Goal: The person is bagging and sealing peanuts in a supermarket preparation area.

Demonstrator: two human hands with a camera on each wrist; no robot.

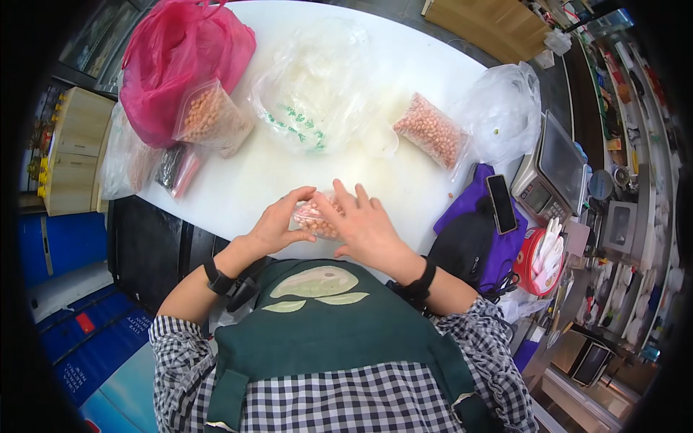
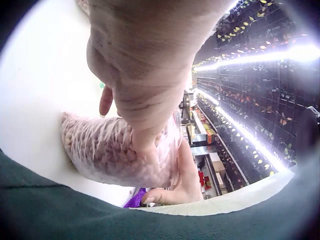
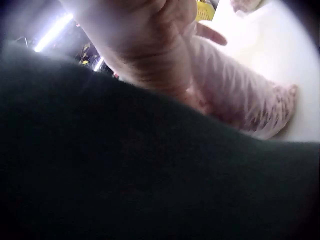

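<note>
A clear plastic bag of pinkish nuts or beans [image 1: 315,221] lies at the table's near edge, between both hands. At its left side the left hand [image 1: 277,221] grips it, fingers above and thumb below. The right hand [image 1: 366,229] reaches over its right part with fingers spread and thumb on the near side. In the left wrist view the bag [image 2: 107,150] rests tilted, with the left hand [image 2: 142,65] on its upper part and the right hand [image 2: 186,175] at its end. The right wrist view shows the bag [image 3: 240,92] beside the right hand [image 3: 150,45], partly behind the apron.
A pink bag [image 1: 177,65] and a bag of tan beans [image 1: 209,115] sit at the left on the white table [image 1: 253,180]. Beyond the hands lie an empty-looking clear bag [image 1: 310,86] and another filled bag [image 1: 432,131]. A phone [image 1: 501,204] and scale [image 1: 552,177] are right.
</note>
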